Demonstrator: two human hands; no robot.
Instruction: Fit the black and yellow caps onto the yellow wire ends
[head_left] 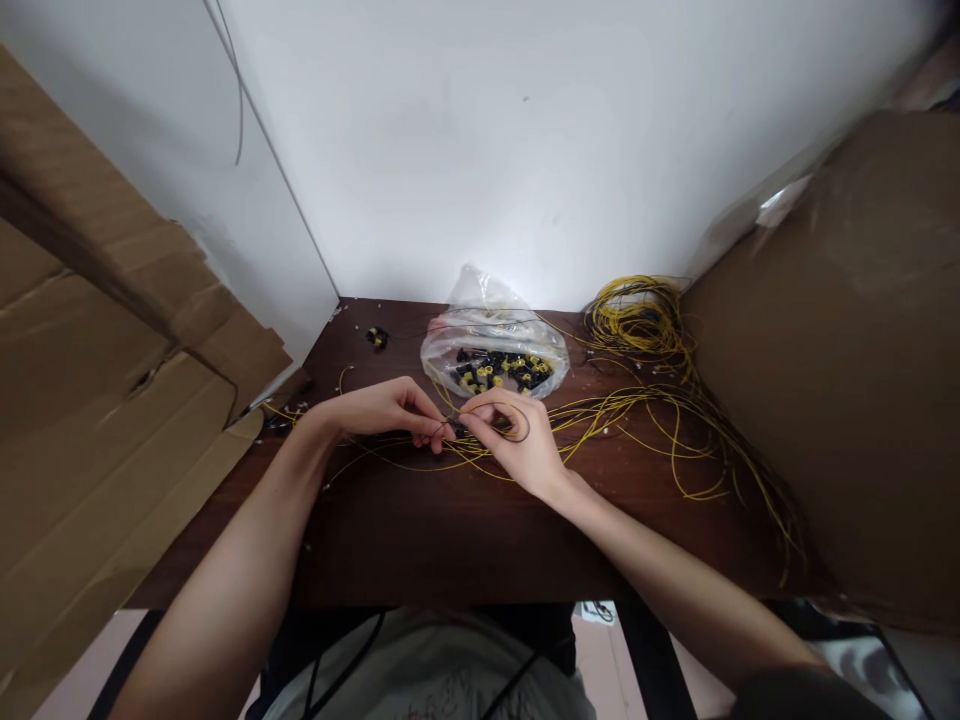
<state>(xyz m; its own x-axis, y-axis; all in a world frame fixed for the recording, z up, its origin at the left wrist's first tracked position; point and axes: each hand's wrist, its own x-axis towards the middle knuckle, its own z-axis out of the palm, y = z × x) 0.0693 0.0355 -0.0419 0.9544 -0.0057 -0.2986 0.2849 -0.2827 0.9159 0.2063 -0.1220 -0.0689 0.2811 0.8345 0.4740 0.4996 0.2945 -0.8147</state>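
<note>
Over the middle of the table, my left hand (405, 408) and my right hand (521, 445) meet with their fingertips close together. Both are closed in a pinch on a thin black wire, and a loop of that wire (527, 425) curves across my right hand. A small dark piece seems to lie between the fingertips, too small to make out. Beneath and beside my hands runs a loose bundle of yellow wires (600, 412). Just behind them lies an open clear plastic bag (487, 295) holding many small black and yellow connectors (517, 368).
A coiled bundle of yellow and black wire (634, 312) rests at the back right of the dark table (450, 540). Some small black and yellow parts (376, 338) sit back left. Cardboard (97, 400) flanks the left side, and a large brown box (840, 370) the right. A white wall (480, 150) stands behind.
</note>
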